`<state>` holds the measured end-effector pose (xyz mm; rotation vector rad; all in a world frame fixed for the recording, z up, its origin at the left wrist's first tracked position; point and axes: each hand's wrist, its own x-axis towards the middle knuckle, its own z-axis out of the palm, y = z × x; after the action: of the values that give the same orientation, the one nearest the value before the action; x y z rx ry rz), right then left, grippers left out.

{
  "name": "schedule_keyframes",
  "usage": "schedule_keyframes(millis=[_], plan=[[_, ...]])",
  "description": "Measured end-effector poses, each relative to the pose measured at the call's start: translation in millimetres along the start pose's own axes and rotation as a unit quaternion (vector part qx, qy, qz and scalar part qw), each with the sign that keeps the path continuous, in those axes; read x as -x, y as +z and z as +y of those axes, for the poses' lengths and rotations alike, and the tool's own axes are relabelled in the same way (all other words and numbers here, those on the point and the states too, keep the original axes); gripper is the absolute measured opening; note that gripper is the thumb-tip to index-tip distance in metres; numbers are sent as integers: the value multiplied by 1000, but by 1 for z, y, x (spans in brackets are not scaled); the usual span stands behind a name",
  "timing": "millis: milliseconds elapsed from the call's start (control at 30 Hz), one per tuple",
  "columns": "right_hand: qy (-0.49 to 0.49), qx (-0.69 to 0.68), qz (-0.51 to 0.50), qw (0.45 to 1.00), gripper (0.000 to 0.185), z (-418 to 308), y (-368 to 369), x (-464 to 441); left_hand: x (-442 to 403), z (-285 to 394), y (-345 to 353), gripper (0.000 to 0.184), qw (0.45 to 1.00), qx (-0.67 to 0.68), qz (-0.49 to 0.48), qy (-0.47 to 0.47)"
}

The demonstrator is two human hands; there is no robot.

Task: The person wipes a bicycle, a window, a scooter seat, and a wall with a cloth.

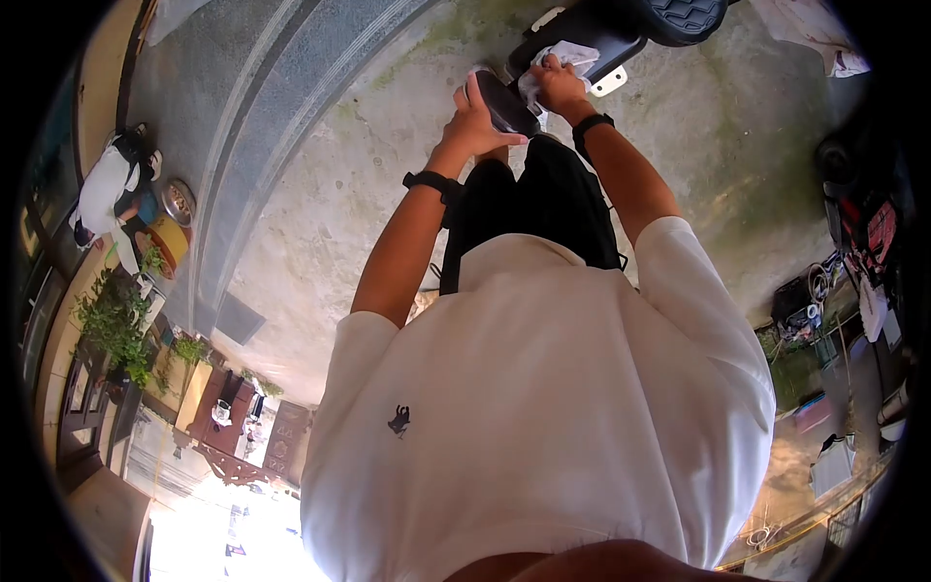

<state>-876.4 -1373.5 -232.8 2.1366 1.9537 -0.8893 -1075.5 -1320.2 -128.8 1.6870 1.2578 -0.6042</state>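
Observation:
My left hand (469, 124) is closed around a dark, rounded, flat object (506, 103), thumb near its lower end and fingers at its upper edge. Just right of it, my right hand (562, 87) grips a crumpled white cloth (576, 55). The cloth lies close to the dark object's right side; whether they touch is unclear. Behind the cloth is a black casing (606, 37) with a white bracket (610, 81) on its edge. My black-clad legs are below both hands.
A black patterned pad (684, 17) is at the top. Left are a person in white (105, 189), a round metal bowl (178, 202) and green plants (112, 320). A pale concrete floor (335, 175) surrounds me. Dark bags and cables (803, 306) lie at right.

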Motion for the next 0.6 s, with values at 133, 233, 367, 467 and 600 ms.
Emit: schedule_keyframes(millis=[133, 233, 367, 467, 600], plan=[[16, 26, -53, 998, 44, 18, 12, 28, -6, -9, 8, 161, 999, 31, 27, 17], [42, -3, -134, 990, 43, 42, 21, 44, -10, -7, 3, 163, 999, 37, 28, 8], [72, 34, -222, 972, 42, 98, 38, 69, -14, -9, 14, 161, 998, 50, 38, -17], [114, -77, -124, 983, 47, 127, 33, 77, -12, -8, 15, 156, 995, 71, 67, -19], [71, -218, 68, 971, 48, 104, 0, 61, -11, -7, 14, 154, 993, 108, 30, -48]])
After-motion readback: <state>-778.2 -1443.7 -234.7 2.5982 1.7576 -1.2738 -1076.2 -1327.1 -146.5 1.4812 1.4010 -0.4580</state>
